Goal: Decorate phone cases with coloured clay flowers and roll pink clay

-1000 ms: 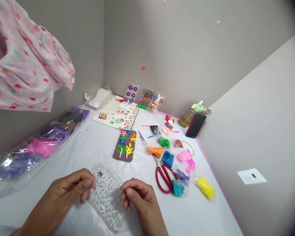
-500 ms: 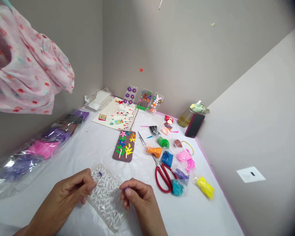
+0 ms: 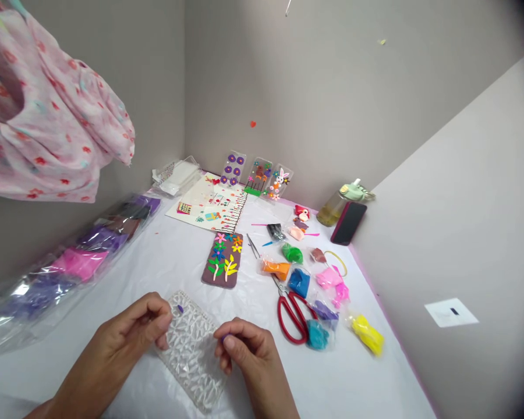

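Note:
A clear phone case [image 3: 194,355] with a white web-like pattern lies on the table between my hands. One small purple clay piece [image 3: 180,309] sits near its upper left corner. My left hand [image 3: 133,331] is closed at the case's left edge, thumb and forefinger pressed together; what they pinch, if anything, is hidden. Over the right edge of the case, my right hand [image 3: 248,352] pinches a small purple lump of clay [image 3: 225,337] between thumb and forefinger. Beyond the case lies a brown phone case [image 3: 220,273] decorated with clay flowers.
Red-handled scissors [image 3: 293,319], tweezers [image 3: 253,245] and several bagged clay lumps such as the blue one [image 3: 299,282] lie to the right. A phone [image 3: 348,224] leans on a bottle [image 3: 332,209]. At left stretches a long bag of clay packs [image 3: 82,263]; decorated cases [image 3: 233,169] stand at the wall.
My left hand's fingertips have shifted up slightly at the case's edge. The right hand keeps its pinch on the purple clay. The whole view has drifted a little.

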The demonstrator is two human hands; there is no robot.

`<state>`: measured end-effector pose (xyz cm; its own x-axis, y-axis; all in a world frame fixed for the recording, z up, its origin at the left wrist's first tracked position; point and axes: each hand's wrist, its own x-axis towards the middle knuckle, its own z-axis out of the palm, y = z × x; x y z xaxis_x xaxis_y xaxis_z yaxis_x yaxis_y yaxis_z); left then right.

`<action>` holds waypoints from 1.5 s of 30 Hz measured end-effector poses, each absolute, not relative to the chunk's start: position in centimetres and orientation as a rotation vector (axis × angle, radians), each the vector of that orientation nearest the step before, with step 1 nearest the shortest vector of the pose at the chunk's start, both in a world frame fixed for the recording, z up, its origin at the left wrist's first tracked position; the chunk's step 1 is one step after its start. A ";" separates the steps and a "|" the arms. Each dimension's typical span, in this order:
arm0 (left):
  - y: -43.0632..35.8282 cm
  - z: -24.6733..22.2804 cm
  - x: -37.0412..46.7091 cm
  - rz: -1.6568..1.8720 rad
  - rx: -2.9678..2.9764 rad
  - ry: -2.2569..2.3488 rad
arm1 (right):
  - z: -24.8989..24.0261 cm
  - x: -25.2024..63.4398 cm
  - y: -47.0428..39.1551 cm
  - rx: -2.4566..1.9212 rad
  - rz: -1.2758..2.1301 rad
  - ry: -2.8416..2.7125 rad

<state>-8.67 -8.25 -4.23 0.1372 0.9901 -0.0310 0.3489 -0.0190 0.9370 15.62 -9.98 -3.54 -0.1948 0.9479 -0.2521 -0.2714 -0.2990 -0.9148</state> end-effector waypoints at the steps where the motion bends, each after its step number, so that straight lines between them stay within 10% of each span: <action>1: -8.3 -4.1 -8.8 0.872 1.568 1.356 | -3.5 15.6 -10.0 -1.095 1.662 -0.940; 45: -7.0 -5.2 -8.9 1.165 1.985 1.365 | -3.6 15.6 -10.2 -1.076 1.668 -0.936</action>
<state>-8.93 -7.01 -5.23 0.1483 0.9118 0.3828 0.5211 -0.4011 0.7534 15.60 -10.24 -3.61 -0.2033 0.9482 -0.2440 -0.2853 -0.2958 -0.9116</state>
